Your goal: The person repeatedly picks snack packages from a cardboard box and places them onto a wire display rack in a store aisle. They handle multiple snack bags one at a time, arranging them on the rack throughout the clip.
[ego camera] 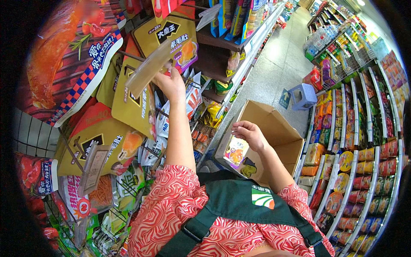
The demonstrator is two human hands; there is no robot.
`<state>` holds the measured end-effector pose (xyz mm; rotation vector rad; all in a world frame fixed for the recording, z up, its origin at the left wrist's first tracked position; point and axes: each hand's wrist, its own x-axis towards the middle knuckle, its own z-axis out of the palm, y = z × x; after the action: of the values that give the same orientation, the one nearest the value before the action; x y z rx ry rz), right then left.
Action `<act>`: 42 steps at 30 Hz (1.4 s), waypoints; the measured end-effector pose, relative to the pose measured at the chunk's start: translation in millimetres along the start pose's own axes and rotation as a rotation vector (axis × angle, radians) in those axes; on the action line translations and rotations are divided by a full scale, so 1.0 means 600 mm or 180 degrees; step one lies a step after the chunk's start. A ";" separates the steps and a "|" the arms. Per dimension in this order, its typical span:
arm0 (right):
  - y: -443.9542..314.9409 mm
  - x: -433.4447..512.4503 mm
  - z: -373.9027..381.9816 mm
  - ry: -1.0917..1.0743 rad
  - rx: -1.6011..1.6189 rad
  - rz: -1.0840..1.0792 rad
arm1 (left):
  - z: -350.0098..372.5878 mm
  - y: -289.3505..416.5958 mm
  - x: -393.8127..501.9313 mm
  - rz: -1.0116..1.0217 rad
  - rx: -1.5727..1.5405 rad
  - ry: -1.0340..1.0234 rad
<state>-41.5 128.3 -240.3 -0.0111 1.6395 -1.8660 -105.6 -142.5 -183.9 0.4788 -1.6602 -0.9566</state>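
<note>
At the hanging rack, my left hand (171,85) reaches behind a tilted clear plastic label holder (147,70), its fingers partly hidden. Whether they grip the holder or only touch it, I cannot tell. Gold snack packets hang around it: one packet (133,106) just below and another packet (146,33) above. My right hand (250,135) hovers over an open cardboard box (279,128), fingers curled and tips together. Any small item between the tips is unclear. Beneath those fingertips a yellow and purple snack packet (237,152) shows at the box's left side; a dark crumpled item (248,167) lies inside.
A large meat-printed bag (64,57) hangs at upper left. Lower down, another label holder (93,168) sticks out before more gold packets (96,141). A blue plastic stool (302,96) stands on the aisle floor (273,70). Stocked shelves (356,170) line the right side.
</note>
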 end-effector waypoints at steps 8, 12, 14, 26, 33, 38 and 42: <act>0.010 -0.008 -0.004 -0.0076 -0.0008 0.0038 | 0.001 0.010 -0.042 -0.0143 -0.0005 0.0031; 0.023 -0.015 -0.018 -0.0118 -0.0010 0.0006 | -0.002 0.049 -0.039 -0.0529 -0.0567 -0.0302; 0.020 -0.018 -0.016 -0.0205 -0.0053 -0.0018 | 0.010 0.015 -0.032 -0.0311 -0.0954 -0.0176; 0.005 -0.056 -0.065 -0.0211 0.0354 -0.0347 | -0.111 0.154 -0.086 -0.1231 -0.1807 -0.1342; -0.048 -0.065 -0.072 -0.0861 0.1458 -0.0843 | -0.150 0.217 -0.118 -0.1663 -0.1975 -0.2249; -0.011 -0.083 -0.081 -0.0503 0.1894 -0.0283 | -0.120 0.168 -0.216 -0.2562 -0.2032 -0.2900; 0.104 -0.126 -0.151 0.0259 0.2063 -0.0032 | -0.082 0.134 -0.307 -0.2426 -0.1129 -0.3798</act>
<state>9.9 242.9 -285.6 0.3329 1.0146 -2.3451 11.1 22.5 -229.1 0.2833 -2.2758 -2.3749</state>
